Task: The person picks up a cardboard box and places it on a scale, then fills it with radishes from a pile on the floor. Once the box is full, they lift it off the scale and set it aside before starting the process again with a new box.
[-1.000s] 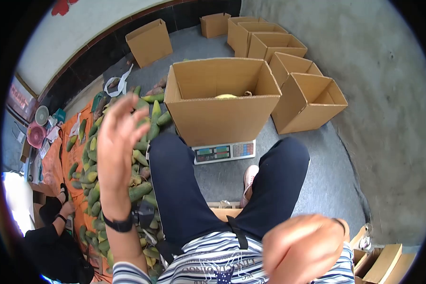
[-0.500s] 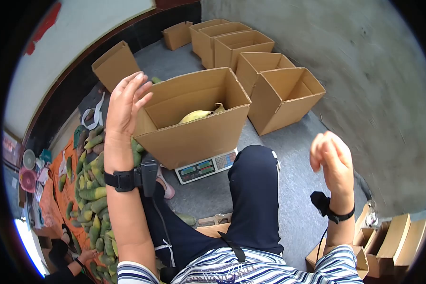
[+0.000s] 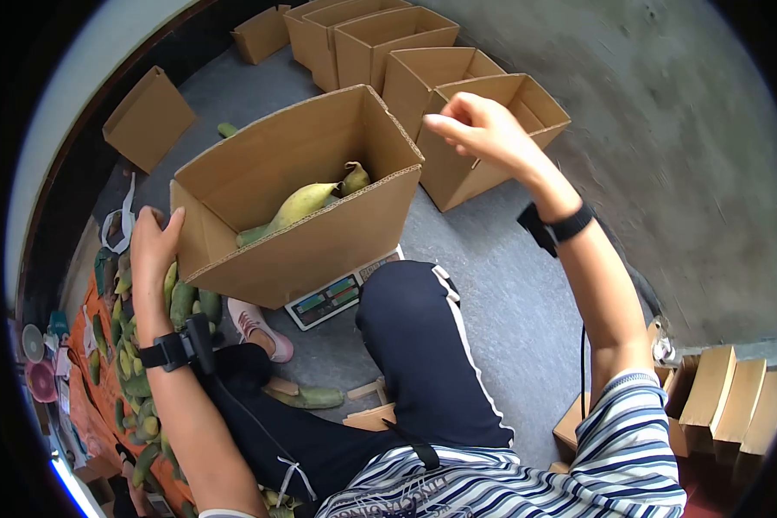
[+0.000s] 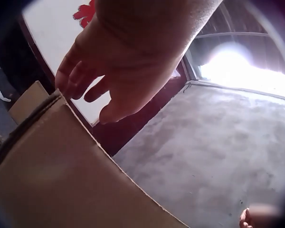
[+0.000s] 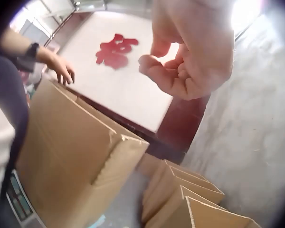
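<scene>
An upright open cardboard box [image 3: 319, 229] stands on a white digital scale [image 3: 326, 302] between the person's legs. Inside lie a yellow-green gourd-like vegetable [image 3: 302, 204] and a smaller one [image 3: 355, 179] with a dried stem. The left hand [image 3: 154, 246] is at the box's left end, fingers loosely bent by the top corner in the left wrist view; firm contact cannot be told. Above and right of the box, the right hand [image 3: 483, 134] hangs in the air, loosely curled around nothing, as the right wrist view also shows [image 5: 192, 59].
Several open boxes [image 3: 397, 39] line the grey wall at the back right. Another box [image 3: 149, 119] stands back left. Many green vegetables [image 3: 138, 363] lie on an orange sheet at left, with another person's partly visible hand beyond. Flat cardboard pieces [image 3: 708, 388] stand lower right.
The left hand has come down to the box's left end. The right hand has risen from the right side towards the box's right end. The head view has shifted, showing more inside the box.
</scene>
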Tool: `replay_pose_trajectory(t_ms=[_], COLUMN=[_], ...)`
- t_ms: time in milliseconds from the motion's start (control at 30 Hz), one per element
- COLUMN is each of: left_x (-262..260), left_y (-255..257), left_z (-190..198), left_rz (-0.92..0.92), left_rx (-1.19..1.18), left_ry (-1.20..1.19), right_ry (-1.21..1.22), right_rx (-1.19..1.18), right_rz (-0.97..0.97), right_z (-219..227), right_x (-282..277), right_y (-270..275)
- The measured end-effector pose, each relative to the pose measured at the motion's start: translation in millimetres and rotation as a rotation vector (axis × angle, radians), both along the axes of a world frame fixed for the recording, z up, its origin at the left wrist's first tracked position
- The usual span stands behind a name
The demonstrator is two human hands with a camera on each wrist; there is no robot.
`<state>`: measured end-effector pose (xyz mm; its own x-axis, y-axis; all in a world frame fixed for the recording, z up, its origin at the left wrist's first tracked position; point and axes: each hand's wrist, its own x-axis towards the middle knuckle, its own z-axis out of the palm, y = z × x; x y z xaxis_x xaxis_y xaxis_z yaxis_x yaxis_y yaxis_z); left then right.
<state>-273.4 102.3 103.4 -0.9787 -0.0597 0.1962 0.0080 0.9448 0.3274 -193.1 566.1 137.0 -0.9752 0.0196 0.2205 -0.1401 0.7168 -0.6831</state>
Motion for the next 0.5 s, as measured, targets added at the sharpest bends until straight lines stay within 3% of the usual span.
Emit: replay_pose_trajectory(t_ms=[133, 200, 267, 500], left_x=[-2.1, -1.1, -2.8, -1.3], left_y=[-12.7, -10.4, -14.1, -3.6], left_z=[-7.5, -7.3, -14.4, -8.4], left_rz=[-0.124, -0.078, -0.145, -0.084], left_rx=[-0.007, 0.112, 0.292, 0.298], left_ry=[-0.138, -0.285, -0.35, -0.403], right_ry=[-0.089, -0.429, -0.436, -0.6], right_rx=[0.269, 0.411, 0.427, 0.435], right_rz=[-0.053, -0.016, -0.008, 0.083], right_z=[-18.2, -17.9, -26.5, -33.7], right_x=[-52.6, -70.3, -83.1, -109.4], right_y=[-11.8, -20.2, -24.2, -35.5])
